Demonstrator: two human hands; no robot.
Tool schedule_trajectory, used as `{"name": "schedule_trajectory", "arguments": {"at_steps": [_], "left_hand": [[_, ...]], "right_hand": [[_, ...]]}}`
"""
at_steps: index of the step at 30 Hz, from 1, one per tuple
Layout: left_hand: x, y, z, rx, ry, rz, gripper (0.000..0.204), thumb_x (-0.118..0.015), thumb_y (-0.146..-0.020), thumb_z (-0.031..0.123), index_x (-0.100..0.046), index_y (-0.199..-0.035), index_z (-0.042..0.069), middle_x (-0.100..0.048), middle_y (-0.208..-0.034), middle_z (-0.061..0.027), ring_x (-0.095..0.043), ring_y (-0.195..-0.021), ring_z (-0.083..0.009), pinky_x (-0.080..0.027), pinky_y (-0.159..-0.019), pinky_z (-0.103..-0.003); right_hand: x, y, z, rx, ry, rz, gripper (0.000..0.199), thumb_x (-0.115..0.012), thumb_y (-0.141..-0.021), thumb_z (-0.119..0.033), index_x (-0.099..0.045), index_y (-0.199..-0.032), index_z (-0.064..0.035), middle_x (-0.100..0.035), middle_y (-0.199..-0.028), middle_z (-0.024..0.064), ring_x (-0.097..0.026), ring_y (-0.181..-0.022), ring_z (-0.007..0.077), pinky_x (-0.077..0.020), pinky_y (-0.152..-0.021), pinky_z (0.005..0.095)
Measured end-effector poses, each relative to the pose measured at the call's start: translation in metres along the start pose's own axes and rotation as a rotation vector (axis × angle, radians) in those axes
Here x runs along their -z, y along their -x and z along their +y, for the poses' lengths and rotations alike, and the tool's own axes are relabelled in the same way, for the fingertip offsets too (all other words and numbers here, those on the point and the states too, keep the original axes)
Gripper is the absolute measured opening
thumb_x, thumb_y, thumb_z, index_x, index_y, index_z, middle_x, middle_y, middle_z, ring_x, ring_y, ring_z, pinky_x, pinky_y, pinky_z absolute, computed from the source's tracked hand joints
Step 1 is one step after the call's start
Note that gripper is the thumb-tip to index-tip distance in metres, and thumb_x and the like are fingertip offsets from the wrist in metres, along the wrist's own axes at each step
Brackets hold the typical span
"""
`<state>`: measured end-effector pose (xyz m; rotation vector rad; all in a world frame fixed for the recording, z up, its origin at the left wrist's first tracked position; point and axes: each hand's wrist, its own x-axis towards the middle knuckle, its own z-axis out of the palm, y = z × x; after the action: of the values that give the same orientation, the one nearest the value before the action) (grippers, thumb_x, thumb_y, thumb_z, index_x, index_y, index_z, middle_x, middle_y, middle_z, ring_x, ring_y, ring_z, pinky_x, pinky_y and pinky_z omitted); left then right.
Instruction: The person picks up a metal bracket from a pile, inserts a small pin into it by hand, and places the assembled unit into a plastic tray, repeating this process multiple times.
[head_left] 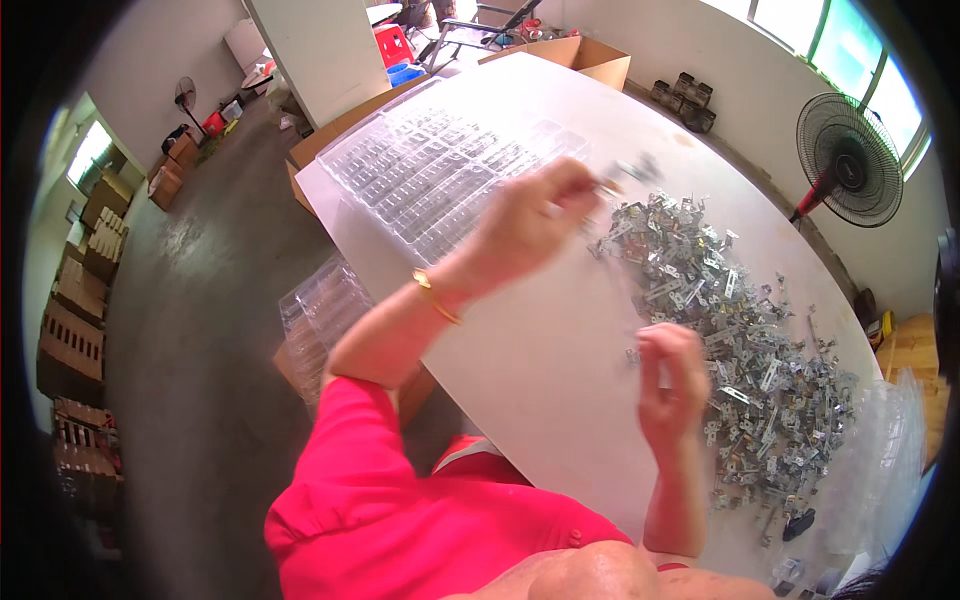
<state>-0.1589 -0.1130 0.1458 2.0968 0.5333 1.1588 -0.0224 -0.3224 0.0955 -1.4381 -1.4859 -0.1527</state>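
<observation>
My left hand (pixel 545 208), with a gold bracelet at its wrist, reaches across the white table between the clear plastic trays and the metal pile. Its thumb and fingers are pinched on a small metal part (pixel 606 187), blurred by motion. Near my right hand (pixel 672 380) lies the left edge of a long heap of small silvery metal brackets (pixel 740 300). That hand's fingers are curled with the tips together; a tiny metal bit shows beside them, but what they hold is unclear. The clear compartment trays (pixel 420 175) lie at the table's far left.
More clear trays (pixel 325 300) stand low beside the table's left edge. Clear plastic packaging (pixel 885 470) is at the near right. A black standing fan (pixel 850 160) is beyond the right edge. Cardboard boxes (pixel 600 62) stand behind the white table (pixel 530 350).
</observation>
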Motion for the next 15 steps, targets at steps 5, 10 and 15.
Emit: {"name": "schedule_trajectory", "arguments": {"at_steps": [5, 10, 15], "left_hand": [[0.137, -0.026, -0.081, 0.119, -0.248, 0.158, 0.015, -0.072, -0.093, 0.011, -0.072, -0.104, 0.000, -0.075, -0.090, -0.0068, -0.068, -0.083, -0.0105, -0.054, -0.076, -0.026], [0.253, -0.041, -0.155, 0.236, -0.656, 0.242, 0.016, -0.075, -0.090, 0.016, -0.075, -0.097, 0.001, -0.076, -0.084, -0.0091, -0.070, -0.077, -0.0136, -0.055, -0.072, -0.028], [0.306, -0.045, -0.204, 0.334, -0.907, 0.246, 0.020, -0.076, -0.083, 0.023, -0.075, -0.089, 0.004, -0.075, -0.078, -0.0144, -0.074, -0.074, -0.0272, -0.057, -0.071, -0.039]], "right_hand": [[-0.071, 0.042, 0.000, -0.038, -0.204, -0.250, 0.012, -0.071, -0.088, -0.002, -0.065, -0.098, -0.0059, -0.067, -0.095, 0.0136, -0.068, -0.081, 0.0340, -0.0558, -0.068, 0.0413], [-0.105, 0.076, -0.014, -0.030, -0.289, -0.405, 0.011, -0.069, -0.088, -0.005, -0.065, -0.098, -0.0067, -0.067, -0.095, 0.0130, -0.068, -0.079, 0.0337, -0.0556, -0.067, 0.0410], [-0.118, 0.087, -0.011, 0.096, -0.282, -0.492, 0.014, -0.072, -0.082, -0.004, -0.068, -0.095, -0.0066, -0.069, -0.094, 0.0122, -0.068, -0.080, 0.0325, -0.0550, -0.069, 0.0415]]}}
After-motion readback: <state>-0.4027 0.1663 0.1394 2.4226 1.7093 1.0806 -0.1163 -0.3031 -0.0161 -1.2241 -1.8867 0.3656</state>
